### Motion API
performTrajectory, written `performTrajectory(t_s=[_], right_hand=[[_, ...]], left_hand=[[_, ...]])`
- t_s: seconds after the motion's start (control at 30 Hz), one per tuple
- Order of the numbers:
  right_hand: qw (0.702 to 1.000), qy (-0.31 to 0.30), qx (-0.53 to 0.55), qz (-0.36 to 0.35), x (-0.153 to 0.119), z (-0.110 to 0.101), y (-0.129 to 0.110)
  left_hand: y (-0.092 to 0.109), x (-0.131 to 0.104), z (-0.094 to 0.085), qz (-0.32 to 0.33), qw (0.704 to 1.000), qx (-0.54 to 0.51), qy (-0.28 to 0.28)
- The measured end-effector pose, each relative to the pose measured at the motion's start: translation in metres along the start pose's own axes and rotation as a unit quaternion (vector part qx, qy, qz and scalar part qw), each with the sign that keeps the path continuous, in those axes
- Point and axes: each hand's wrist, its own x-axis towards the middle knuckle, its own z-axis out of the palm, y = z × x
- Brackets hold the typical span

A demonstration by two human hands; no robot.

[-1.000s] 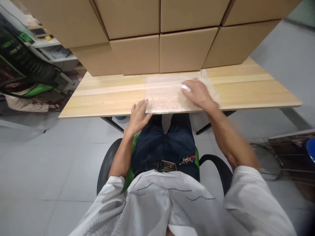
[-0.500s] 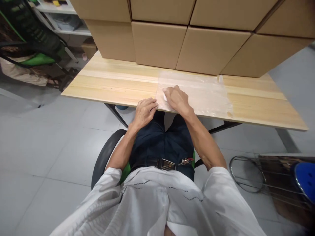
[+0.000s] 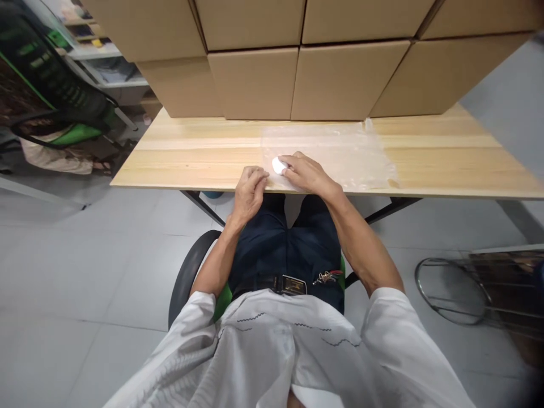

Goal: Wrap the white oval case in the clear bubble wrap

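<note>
A clear sheet of bubble wrap (image 3: 340, 156) lies flat on the wooden table (image 3: 191, 158). A small white rounded object (image 3: 279, 165) sits at the sheet's near left corner. My right hand (image 3: 308, 173) rests on the sheet with its fingertips on that white object. My left hand (image 3: 250, 190) lies at the table's front edge, fingers curled at the corner of the sheet, just left of the white object. The two hands almost touch.
Stacked cardboard boxes (image 3: 297, 79) fill the back of the table. A green and black chair (image 3: 55, 107) stands at the far left. A round metal stool frame (image 3: 450, 289) is on the floor at the right. I sit on a green chair (image 3: 191, 277).
My right hand has moved from the middle of the sheet to its near left corner, bringing the white object along. My left hand curled its fingers at the corner.
</note>
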Motion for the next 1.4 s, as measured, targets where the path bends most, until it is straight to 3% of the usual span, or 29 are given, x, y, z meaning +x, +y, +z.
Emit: performTrajectory(t_s=[0.3, 0.63, 0.8, 0.97, 1.1, 1.27, 1.4], right_hand=[[0.999, 0.02, -0.02, 0.024, -0.002, 0.0, -0.011], [0.998, 0.033, -0.035, 0.027, -0.003, 0.003, -0.007], [0.999, 0.034, 0.002, 0.01, 0.002, 0.004, 0.011], [0.987, 0.046, 0.154, 0.0, 0.002, -0.01, 0.022], [0.965, 0.032, 0.255, 0.05, 0.011, -0.026, 0.018], [0.983, 0.048, 0.157, 0.086, 0.031, -0.025, 0.013], [0.984, 0.09, 0.114, 0.102, 0.026, -0.009, 0.012]], left_hand=[[-0.007, 0.009, 0.008, -0.006, 0.999, 0.009, -0.04], [0.025, 0.026, 0.034, -0.02, 0.998, -0.003, -0.067], [0.011, 0.026, 0.059, 0.024, 0.991, -0.093, -0.088], [-0.006, 0.023, 0.074, 0.027, 0.972, -0.214, -0.094], [-0.005, 0.027, 0.071, -0.007, 0.954, -0.264, -0.141], [0.005, 0.037, 0.05, -0.01, 0.945, -0.276, -0.177], [0.002, 0.044, 0.026, -0.029, 0.957, -0.251, -0.138]])
